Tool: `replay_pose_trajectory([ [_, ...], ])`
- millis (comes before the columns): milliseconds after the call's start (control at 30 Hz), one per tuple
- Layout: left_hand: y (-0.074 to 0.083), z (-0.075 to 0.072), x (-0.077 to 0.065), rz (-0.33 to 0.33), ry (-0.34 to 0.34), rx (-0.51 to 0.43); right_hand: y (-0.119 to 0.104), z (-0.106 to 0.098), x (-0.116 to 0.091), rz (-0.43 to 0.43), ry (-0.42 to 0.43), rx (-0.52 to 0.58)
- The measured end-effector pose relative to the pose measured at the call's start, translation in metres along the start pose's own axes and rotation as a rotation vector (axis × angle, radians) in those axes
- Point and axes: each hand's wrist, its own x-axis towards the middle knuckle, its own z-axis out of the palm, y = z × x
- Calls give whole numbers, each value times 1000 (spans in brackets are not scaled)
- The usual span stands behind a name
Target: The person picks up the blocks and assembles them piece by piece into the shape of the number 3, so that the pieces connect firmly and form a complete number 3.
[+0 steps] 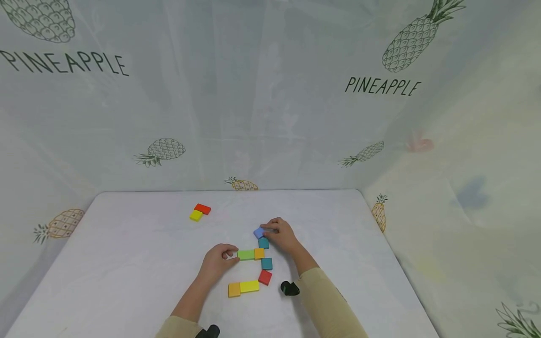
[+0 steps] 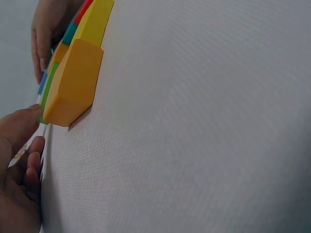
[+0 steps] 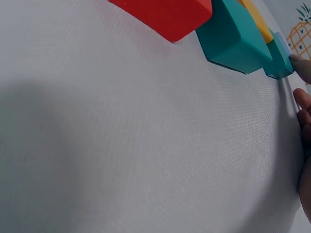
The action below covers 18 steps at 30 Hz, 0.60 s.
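Note:
On the white table, flat colored blocks form a joined figure. My left hand (image 1: 216, 264) is at the left end of a light green block (image 1: 246, 255), thumb and forefinger pinching its end. That block meets a small orange block (image 1: 259, 254). My right hand (image 1: 282, 234) pinches a blue block (image 1: 258, 233) at the top of the figure, just above a teal block (image 1: 263, 243). Lower down are another teal block (image 1: 266, 264), a tilted red block (image 1: 265, 277), a yellow block (image 1: 249, 286) and a bigger orange block (image 2: 77, 80).
Farther back on the left of the table (image 1: 139, 244), a red block (image 1: 203, 208) and a yellow block (image 1: 196, 215) lie touching. A pineapple-print curtain (image 1: 270, 117) hangs behind the table and along its sides. Black wrist cameras sit near both sleeves.

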Motion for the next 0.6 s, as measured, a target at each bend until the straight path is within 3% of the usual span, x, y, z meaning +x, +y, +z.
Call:
replay_pose_trajectory([
  [600, 0, 1, -1, 4, 5, 6, 3, 2, 1, 45, -5, 0],
])
